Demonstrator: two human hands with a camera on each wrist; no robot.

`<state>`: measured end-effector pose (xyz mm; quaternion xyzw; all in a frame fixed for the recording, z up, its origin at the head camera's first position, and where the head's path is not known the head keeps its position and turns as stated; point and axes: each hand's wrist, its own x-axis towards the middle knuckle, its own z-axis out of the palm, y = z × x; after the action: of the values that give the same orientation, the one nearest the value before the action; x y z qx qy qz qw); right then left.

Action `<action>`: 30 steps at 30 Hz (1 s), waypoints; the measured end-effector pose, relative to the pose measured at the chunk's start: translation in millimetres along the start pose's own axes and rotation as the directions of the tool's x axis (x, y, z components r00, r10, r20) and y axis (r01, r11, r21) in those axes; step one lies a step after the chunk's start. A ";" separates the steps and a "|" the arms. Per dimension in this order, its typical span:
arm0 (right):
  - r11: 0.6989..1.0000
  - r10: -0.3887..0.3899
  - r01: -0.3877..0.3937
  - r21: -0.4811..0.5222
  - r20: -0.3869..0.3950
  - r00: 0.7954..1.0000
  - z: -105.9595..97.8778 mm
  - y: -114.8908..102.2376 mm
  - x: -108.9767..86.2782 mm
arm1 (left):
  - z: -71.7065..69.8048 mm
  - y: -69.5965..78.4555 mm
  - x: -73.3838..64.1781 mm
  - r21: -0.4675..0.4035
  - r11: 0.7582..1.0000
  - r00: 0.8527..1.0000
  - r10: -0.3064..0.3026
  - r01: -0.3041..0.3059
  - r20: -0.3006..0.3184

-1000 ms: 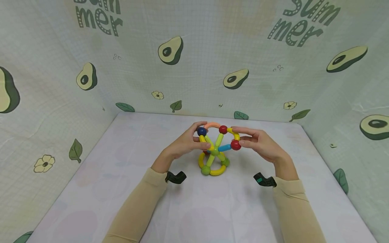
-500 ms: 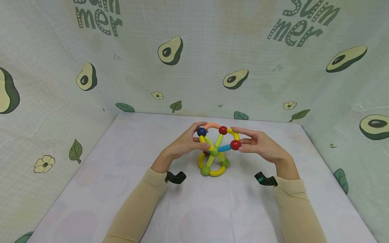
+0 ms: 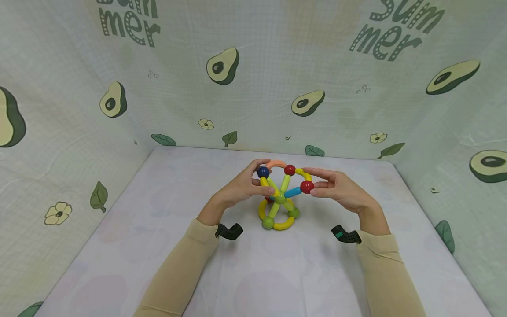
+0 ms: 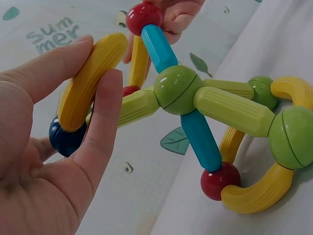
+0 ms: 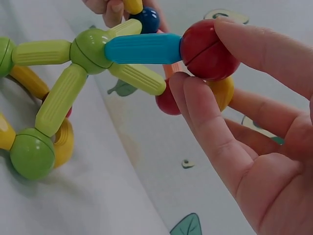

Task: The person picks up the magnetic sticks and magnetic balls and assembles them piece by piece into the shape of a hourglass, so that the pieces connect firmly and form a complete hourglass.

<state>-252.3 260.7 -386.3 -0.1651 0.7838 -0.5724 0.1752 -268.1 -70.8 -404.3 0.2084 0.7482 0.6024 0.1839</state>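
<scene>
A toy of magnetic sticks and balls (image 3: 280, 197) stands on the table between both hands. My left hand (image 3: 240, 187) pinches a yellow curved stick (image 4: 90, 83), whose lower end meets a dark blue ball (image 4: 64, 139). The stick's upper end touches no ball in the left wrist view. With thumb and fingers, my right hand (image 3: 343, 190) holds a red ball (image 5: 210, 51) at the end of a blue stick (image 5: 144, 48). Its index finger reaches a second yellow curved stick (image 3: 304, 174), which links that ball to another red ball (image 3: 290, 170). An orange curved stick (image 3: 276, 164) runs behind.
The toy's lower ring, with green balls (image 3: 268, 223) and yellow curved sticks (image 3: 283, 225), rests on the white cloth-covered table (image 3: 261, 273). A printed cloth wall (image 3: 261, 88) rises behind. Black straps (image 3: 229, 231) are on both wrists.
My right hand has moved slightly, its thumb now lower on the red ball. That ball has risen a little. My left hand and the toy's base look unmoved.
</scene>
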 end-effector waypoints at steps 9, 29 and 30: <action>0.999 -0.024 0.024 -0.039 -0.010 1.000 1.9 -1.0 -1.2 | -6.4 2.0 -3.0 -0.006 1.000 0.996 -0.004 0.005 0.091; 0.992 -0.094 0.091 -0.086 -0.029 0.995 17.4 -13.4 -2.4 | 6.3 14.4 -6.3 0.021 0.999 1.000 -0.024 0.024 0.010; 0.992 -0.093 0.090 -0.089 -0.033 0.995 18.3 -14.1 -2.3 | 7.6 14.9 -6.5 0.027 0.999 1.000 -0.029 0.029 0.000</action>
<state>-240.9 242.3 -377.8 -0.1978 0.8030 -0.5478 0.1266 -257.2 -65.2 -391.1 0.1999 0.7591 0.5897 0.1899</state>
